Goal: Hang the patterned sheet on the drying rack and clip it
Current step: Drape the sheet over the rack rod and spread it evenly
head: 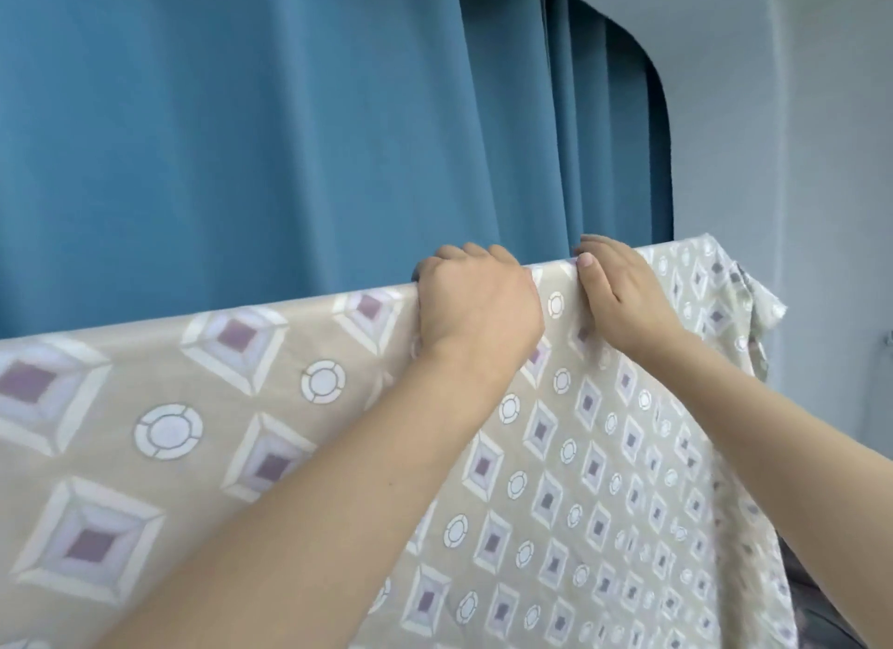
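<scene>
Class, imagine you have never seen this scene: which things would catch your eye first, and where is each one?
First the patterned sheet, beige with diamonds and rings, draped over a top edge and filling the lower half of the view. At the middle of that edge the left hand and right hand sit close together, fingers curled over the fold. Behind, a blue curtain covers the upper left, with a pale wall at the right.

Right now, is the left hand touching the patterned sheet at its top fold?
Touching. The head view shows the left hand with fingers curled over the top fold of the patterned sheet, palm against the cloth, no gap visible.
</scene>
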Demonstrator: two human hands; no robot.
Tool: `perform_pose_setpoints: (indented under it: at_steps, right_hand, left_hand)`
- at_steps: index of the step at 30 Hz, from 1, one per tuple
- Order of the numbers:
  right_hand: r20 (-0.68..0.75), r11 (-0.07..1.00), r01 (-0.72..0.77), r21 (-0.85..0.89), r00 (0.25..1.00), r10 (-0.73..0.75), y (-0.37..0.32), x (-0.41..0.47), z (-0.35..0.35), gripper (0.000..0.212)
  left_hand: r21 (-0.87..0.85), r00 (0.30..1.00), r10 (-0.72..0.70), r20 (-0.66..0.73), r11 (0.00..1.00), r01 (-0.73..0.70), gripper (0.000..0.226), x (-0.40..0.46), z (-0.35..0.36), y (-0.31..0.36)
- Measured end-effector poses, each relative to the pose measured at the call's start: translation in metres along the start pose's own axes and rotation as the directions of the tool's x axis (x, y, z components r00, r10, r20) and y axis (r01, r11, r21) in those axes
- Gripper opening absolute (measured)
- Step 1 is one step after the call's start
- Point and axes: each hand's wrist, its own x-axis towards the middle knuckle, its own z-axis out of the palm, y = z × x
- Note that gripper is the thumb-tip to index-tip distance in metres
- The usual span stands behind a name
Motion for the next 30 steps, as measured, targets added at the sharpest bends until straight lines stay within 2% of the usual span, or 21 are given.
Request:
perform_pose_setpoints:
  at_steps: [6,12,16,19,25,30]
  right_hand:
    - [0.072,0.991,-0.117,-0.065,0.99,0.122,0.078,-0.012,-0.027,0.065]
    - [0.126,0.95,-0.19,-0.246,0.966,0.226,0.144,-0.038,-0.067,0.057]
    - [0.138,0.9,-0.255,-0.352,0.937,0.32,0.179,-0.06,-0.096,0.053]
    - [0.144,0.847,-0.295,-0.443,0.909,0.391,0.194,-0.078,-0.118,0.052]
    - [0.123,0.714,-0.423,-0.558,0.809,0.575,0.236,-0.109,-0.151,0.051]
    - [0.151,0.675,-0.574,-0.463,0.699,0.699,0.288,-0.086,-0.151,0.048]
  left_hand:
    - [-0.024,0.992,0.1,-0.074,0.995,-0.102,0.04,0.034,0.025,0.067]
    - [-0.127,0.953,0.214,-0.212,0.961,-0.244,0.06,0.054,0.059,0.147]
    - [-0.24,0.926,0.295,-0.236,0.905,-0.35,0.062,0.062,0.077,0.201]
    - [-0.289,0.908,0.366,-0.205,0.863,-0.414,0.061,0.063,0.089,0.237]
    - [-0.321,0.85,0.496,-0.177,0.787,-0.527,0.058,0.067,0.106,0.317]
    - [-0.239,0.841,0.497,-0.213,0.808,-0.538,0.058,0.101,0.109,0.358]
